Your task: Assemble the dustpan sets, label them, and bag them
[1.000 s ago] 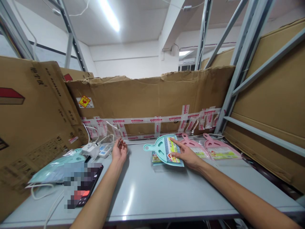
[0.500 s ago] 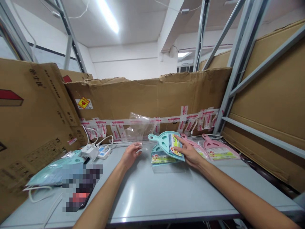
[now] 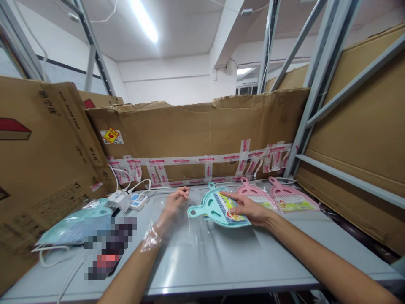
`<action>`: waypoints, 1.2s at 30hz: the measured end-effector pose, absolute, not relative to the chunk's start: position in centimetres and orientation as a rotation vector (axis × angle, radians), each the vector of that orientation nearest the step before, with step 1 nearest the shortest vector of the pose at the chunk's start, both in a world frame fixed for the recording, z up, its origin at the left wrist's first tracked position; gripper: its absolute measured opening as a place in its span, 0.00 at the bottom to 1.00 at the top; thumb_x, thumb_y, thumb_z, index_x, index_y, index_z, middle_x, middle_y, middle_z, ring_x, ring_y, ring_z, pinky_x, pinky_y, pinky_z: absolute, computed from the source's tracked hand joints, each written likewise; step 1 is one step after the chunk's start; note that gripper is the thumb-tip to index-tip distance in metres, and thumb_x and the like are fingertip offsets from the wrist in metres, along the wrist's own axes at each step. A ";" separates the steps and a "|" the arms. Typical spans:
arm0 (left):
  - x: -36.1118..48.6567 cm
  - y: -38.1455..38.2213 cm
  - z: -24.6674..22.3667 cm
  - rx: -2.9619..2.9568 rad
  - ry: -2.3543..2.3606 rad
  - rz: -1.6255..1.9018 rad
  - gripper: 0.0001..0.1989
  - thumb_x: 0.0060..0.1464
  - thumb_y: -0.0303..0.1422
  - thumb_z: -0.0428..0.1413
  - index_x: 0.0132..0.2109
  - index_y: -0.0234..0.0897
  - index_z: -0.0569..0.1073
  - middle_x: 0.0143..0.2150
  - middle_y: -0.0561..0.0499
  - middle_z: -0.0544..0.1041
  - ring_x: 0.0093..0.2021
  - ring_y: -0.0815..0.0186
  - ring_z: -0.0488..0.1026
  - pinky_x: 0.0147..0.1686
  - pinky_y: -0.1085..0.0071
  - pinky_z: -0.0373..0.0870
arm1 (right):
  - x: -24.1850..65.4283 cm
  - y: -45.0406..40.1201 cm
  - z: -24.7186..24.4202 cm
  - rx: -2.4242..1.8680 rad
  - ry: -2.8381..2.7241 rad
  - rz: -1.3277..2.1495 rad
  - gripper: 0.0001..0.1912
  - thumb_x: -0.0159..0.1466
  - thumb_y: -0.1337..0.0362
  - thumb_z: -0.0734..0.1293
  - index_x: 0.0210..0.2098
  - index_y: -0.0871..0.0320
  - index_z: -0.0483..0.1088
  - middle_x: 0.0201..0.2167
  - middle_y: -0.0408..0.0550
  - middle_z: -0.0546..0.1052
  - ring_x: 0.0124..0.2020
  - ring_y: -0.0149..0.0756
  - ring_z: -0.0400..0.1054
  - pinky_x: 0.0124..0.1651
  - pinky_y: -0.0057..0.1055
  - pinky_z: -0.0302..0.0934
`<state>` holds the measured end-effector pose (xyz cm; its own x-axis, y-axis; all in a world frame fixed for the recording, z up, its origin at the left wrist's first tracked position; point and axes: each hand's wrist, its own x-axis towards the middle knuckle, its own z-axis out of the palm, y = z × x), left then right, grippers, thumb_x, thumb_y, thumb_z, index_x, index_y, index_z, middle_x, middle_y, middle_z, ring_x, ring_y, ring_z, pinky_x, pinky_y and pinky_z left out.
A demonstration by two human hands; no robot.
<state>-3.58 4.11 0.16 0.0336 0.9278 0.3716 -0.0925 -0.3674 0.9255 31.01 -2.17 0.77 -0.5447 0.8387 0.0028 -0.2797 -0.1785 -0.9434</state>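
A teal plastic dustpan [image 3: 210, 209] with a brush and a printed yellow-and-red label [image 3: 230, 213] lies on the grey table [image 3: 202, 270]. My right hand [image 3: 248, 210] rests on it, fingers spread over the label. A clear plastic bag [image 3: 150, 237] hangs across my left wrist and the tabletop, thin and hard to trace. My left hand [image 3: 175, 202] is curled just left of the dustpan's handle, its fingers apparently pinching the bag's edge. Any second teal item under the dustpan is hidden. Two pink dustpans [image 3: 255, 191] [image 3: 289, 200] lie to the right.
A white adapter [image 3: 118, 199] and a small power strip [image 3: 137, 202] with cables sit at the left, by a teal packet [image 3: 71, 228] and a pixelated blurred patch [image 3: 107, 249]. Taped cardboard sheets [image 3: 196, 135] line the back, with grey metal shelving [image 3: 319, 84] at right.
The clear bag has dropped from the air down over my left wrist and the table. The teal dustpan now lies flatter and has turned, covering the teal item seen beneath it.
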 end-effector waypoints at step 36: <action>-2.0 -1.0 4.7 0.739 0.586 1.062 0.32 0.62 0.55 0.66 0.63 0.40 0.79 0.66 0.34 0.79 0.65 0.37 0.79 0.58 0.41 0.81 | 31.1 -1.3 1.1 -0.681 -1.135 1.475 0.53 0.55 0.65 0.87 0.75 0.44 0.67 0.66 0.52 0.80 0.58 0.46 0.80 0.64 0.45 0.75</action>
<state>-2.02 -0.96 4.70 0.3799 0.9218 -0.0770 -0.5567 0.2943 0.7768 31.07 -1.29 1.10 -0.2341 0.9578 0.1669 -0.4066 0.0595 -0.9117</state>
